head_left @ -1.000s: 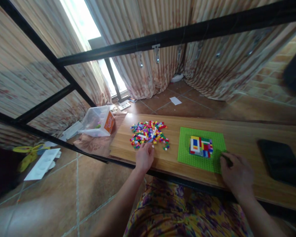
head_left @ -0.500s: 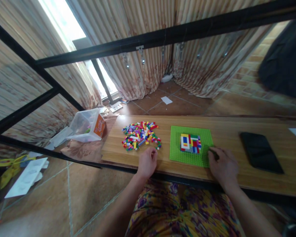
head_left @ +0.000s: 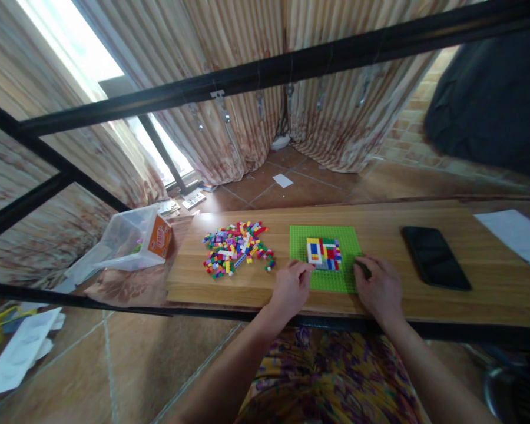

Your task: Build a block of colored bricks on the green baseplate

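A green studded baseplate (head_left: pixel 298 238) lies on the wooden table, carrying a low, many-coloured block of toy bricks (head_left: pixel 330 254). My left hand (head_left: pixel 291 287) is over the plate's left front corner, thumb and forefinger pinched. A tiny reddish brick (head_left: pixel 311 267) seems to show at those fingertips, close to the block's front left corner; its shape is too small to make out. At the plate's right edge, my right hand (head_left: pixel 380 287) has its fingers curled, with thumb and fingertips against the edge. Left of the plate spreads a pile of loose toy bricks (head_left: pixel 236 247).
A black phone (head_left: pixel 436 258) and a white sheet of paper (head_left: pixel 514 232) lie on the right. Beyond the table's left end stands a clear plastic box (head_left: pixel 132 235) with an orange label. A black metal bar (head_left: pixel 256 73) crosses above, before the curtains.
My left hand has moved right, from the edge of the brick pile to the baseplate beside the block. My right hand stays at the plate's right edge. The whole view has shifted.
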Demonstrator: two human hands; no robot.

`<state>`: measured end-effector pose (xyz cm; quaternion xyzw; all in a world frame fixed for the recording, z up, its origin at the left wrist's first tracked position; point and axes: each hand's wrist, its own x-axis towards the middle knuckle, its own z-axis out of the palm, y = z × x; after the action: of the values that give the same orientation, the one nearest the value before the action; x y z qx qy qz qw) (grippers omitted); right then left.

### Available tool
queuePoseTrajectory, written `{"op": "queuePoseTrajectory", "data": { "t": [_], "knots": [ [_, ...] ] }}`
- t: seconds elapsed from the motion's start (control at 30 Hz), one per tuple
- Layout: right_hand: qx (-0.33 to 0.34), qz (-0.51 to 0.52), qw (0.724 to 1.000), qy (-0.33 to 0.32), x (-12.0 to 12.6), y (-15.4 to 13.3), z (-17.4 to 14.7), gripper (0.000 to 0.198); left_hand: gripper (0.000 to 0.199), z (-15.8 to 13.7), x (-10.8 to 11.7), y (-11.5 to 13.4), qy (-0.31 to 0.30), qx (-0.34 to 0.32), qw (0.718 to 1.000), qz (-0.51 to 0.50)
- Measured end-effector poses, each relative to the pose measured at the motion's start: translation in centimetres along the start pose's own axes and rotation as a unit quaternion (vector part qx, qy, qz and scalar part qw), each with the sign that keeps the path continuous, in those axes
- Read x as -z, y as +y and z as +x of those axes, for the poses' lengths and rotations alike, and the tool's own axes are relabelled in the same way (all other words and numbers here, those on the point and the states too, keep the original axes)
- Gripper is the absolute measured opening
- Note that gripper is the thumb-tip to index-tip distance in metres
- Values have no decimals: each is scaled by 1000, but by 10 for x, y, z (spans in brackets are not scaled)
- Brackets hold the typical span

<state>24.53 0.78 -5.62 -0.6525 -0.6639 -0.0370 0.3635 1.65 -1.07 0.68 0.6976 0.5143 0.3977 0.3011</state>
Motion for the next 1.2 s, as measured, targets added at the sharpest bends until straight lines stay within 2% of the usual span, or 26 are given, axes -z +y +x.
{"op": "queuePoseTrajectory", "data": {
  "t": [0.13,0.37,0.47,0.6,0.77,1.0,1.1,1.2],
  "knots": [
    [-5,4,1000,1,-1,1,0,28,20,16,-9,5,-18,-29,998,44],
    [0,10,1000,-3,0,-1,2,25,14,31,-19,9,-56,-3,991,122],
    [1,10,1000,-3,0,-2,2,25,7,28,-19,8,-53,-13,992,114],
    [-3,23,1000,-3,1,-2,2,25,14,18,-15,9,-32,-27,997,64],
    [-6,34,999,11,1,-2,1,26,16,-5,12,-1,11,-16,998,64],
    [-16,47,999,16,2,2,1,28,14,-37,75,-51,88,54,976,190],
    [-24,59,998,12,4,3,1,28,13,-40,87,-66,106,66,970,208],
    [-28,60,998,16,11,1,1,28,13,-37,86,-73,122,63,969,204]
  ]
}}
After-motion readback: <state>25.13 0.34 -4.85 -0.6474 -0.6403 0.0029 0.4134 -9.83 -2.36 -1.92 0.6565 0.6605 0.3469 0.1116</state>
